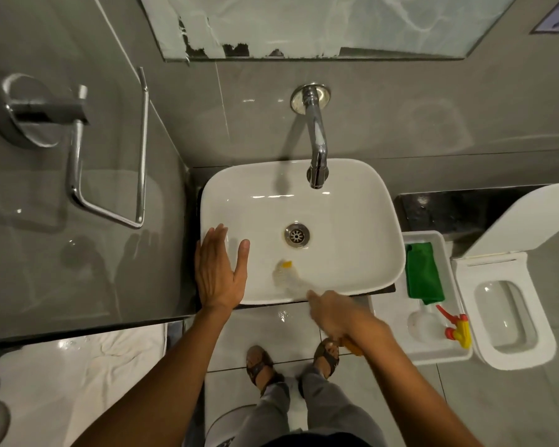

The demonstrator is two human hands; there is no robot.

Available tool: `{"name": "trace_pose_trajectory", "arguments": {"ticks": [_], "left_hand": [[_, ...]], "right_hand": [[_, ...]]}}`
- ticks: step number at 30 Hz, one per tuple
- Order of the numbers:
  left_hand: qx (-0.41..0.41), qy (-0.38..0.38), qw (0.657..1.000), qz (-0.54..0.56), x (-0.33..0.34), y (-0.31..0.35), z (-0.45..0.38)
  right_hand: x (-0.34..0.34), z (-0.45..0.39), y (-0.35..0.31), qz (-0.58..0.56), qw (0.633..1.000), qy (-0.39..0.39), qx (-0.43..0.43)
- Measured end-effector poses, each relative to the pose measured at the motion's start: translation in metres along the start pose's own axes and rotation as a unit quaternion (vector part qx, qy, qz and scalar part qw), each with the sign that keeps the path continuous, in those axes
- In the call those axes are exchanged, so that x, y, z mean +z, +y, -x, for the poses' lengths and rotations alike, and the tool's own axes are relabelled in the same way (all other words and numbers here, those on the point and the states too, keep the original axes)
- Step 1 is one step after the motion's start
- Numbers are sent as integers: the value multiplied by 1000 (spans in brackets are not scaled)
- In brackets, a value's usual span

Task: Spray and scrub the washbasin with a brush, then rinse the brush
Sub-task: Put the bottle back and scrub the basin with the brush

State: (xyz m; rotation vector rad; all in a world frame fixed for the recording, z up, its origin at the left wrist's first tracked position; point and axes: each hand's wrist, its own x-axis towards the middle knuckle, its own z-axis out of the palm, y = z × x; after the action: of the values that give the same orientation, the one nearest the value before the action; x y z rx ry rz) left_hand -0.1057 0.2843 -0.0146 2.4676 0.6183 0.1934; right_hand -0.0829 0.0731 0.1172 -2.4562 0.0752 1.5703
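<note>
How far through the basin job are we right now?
Done, apparently: spraying, since the spray bottle lies in the tray beside the green cloth. In hand: scrubbing; the right hand works the blurred brush on the washbasin's near inner wall, while the left hand rests open on its left rim. Left: rinsing the brush; no water runs from the tap.

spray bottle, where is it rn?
Head view, right side: the spray bottle lies in the white tray beside the washbasin, just below the green cloth.
</note>
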Motion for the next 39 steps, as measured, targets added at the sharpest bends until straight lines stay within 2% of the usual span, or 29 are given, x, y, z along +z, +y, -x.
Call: {"name": "trace_pose_trajectory", "arguments": {"ticks": [3,8,13,16,19,22,25,29,30,34,37,39], "left_hand": [[10,14,1000,-1,2,-1,-1],[10,4,1000,-3,3,-3,-1],[13,2,1000,5,4,-3,-1],[9,2,1000,11,1,-2,0],[0,-7,1000,17,-2,0,1],[-6,-10,1000,17,-2,0,3],[-2,-11,1000,12,-2,0,3],[6,-2,1000,10,-2,0,1],[9,-2,1000,12,-2,0,1],[12,2,1000,22,-3,1,1],[16,12,1000,20,-1,1,0],[13,15,1000,19,0,1,0]], "right_hand": [[6,-18,-45,-66,997,-23,-41],[-32,-66,-102,-63,992,53,-94],[-70,-93,-73,-180,968,177,-3],[-85,-86,-15,-172,960,216,51],[-90,-59,50,-126,976,155,84],[-71,-28,79,-82,986,90,112],[-38,-9,64,-2,997,44,66],[0,-14,3,-81,995,-62,-12],[7,-18,-16,-104,992,-69,-20],[5,-42,-75,-95,991,-22,-87],[-9,-70,-88,-111,986,97,-75],[-26,-78,-79,-150,970,183,-51]]}}
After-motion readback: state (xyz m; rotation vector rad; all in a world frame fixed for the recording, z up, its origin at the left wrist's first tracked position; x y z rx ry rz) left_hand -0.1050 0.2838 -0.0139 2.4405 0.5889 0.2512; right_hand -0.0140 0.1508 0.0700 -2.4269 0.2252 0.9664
